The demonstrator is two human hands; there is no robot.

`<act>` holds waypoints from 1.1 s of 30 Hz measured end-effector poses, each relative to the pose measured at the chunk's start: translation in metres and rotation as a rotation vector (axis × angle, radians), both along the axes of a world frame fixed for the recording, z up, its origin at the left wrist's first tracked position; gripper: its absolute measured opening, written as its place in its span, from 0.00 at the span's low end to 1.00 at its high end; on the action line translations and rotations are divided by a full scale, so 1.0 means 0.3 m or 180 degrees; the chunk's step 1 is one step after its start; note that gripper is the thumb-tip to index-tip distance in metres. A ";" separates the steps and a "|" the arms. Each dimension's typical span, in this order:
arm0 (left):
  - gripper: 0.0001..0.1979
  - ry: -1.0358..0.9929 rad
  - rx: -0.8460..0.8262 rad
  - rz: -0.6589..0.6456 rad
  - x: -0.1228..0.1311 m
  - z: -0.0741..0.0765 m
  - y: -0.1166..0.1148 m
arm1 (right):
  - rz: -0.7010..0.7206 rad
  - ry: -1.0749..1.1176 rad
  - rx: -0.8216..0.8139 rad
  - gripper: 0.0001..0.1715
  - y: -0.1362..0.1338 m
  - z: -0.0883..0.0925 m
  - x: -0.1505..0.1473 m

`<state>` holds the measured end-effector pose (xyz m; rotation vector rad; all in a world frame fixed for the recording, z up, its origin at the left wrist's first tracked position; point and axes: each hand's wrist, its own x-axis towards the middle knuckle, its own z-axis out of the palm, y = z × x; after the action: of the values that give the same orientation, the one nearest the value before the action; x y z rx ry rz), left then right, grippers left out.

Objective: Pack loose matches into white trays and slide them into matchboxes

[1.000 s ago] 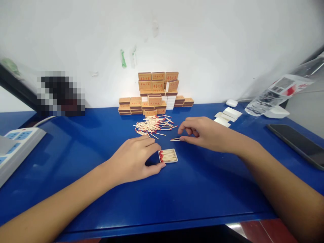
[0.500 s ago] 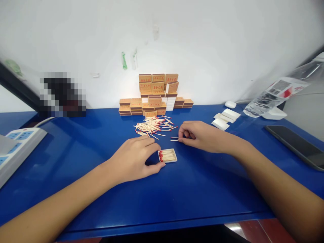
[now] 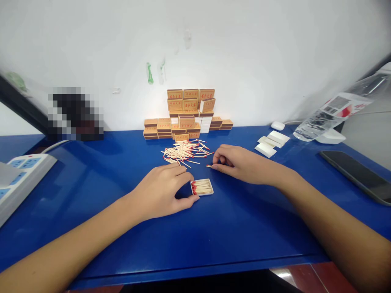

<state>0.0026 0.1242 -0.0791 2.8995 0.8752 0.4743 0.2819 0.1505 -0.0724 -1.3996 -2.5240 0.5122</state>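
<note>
Lettering (image 3: 190,105) "安全火柴" on matchboxes (image 3: 175,105), matchstick (image 3: 209,165) in right hand (image 3: 236,162), tray (image 3: 206,194) in left hand's (image 3: 163,189) grip

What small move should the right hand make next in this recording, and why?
Probably lift the match at the right hand's fingertips over to the open tray: its red head points left, like those inside, and the left hand holds the tray's left end.
</note>
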 end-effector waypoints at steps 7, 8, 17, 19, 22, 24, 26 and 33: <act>0.14 -0.0021 -0.0002 0.0012 -0.001 -0.001 -0.001 | 0.0029 -0.0029 -0.0154 0.14 -0.004 -0.006 0.003; 0.15 -0.0018 -0.0003 0.0016 -0.001 -0.001 -0.002 | 0.0025 -0.0026 -0.0179 0.14 -0.004 -0.006 0.005; 0.15 0.0006 -0.0032 0.0008 -0.005 -0.001 0.000 | -0.0171 0.0036 0.0330 0.10 0.010 -0.013 0.005; 0.15 0.0022 -0.0039 0.0027 -0.005 -0.001 0.000 | -0.0185 -0.0010 0.0365 0.10 0.018 -0.021 0.008; 0.15 0.0040 -0.0041 0.0047 -0.003 -0.001 0.000 | -0.0159 -0.0001 0.0310 0.11 0.027 -0.027 0.013; 0.15 0.0021 -0.0021 0.0037 -0.002 -0.001 0.000 | -0.0158 -0.0005 0.0305 0.11 0.029 -0.027 0.014; 0.15 0.0001 -0.0005 0.0028 -0.001 0.000 -0.001 | -0.0148 -0.0051 0.0268 0.11 0.027 -0.024 0.013; 0.14 0.0011 -0.0040 0.0065 0.003 0.002 0.001 | 0.0067 0.0332 0.0268 0.11 -0.033 0.032 -0.038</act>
<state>0.0034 0.1244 -0.0786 2.8835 0.9059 0.4637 0.2705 0.1406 -0.0629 -1.2838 -2.4504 0.4643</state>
